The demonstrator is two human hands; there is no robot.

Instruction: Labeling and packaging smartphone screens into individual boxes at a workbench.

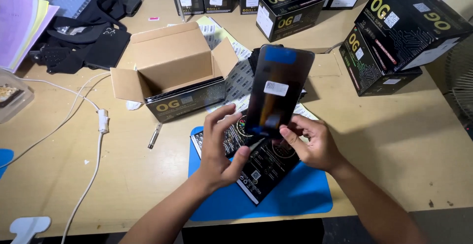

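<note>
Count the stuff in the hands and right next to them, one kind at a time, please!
Dark screen panel: 1
Flat black packet: 1
Blue mat: 1
Open cardboard box: 1
Total: 4

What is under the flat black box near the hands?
A blue rubber mat lies under the flat black printed box, on the wooden table. The mat's middle is covered by the box, so anything there is hidden.
</note>
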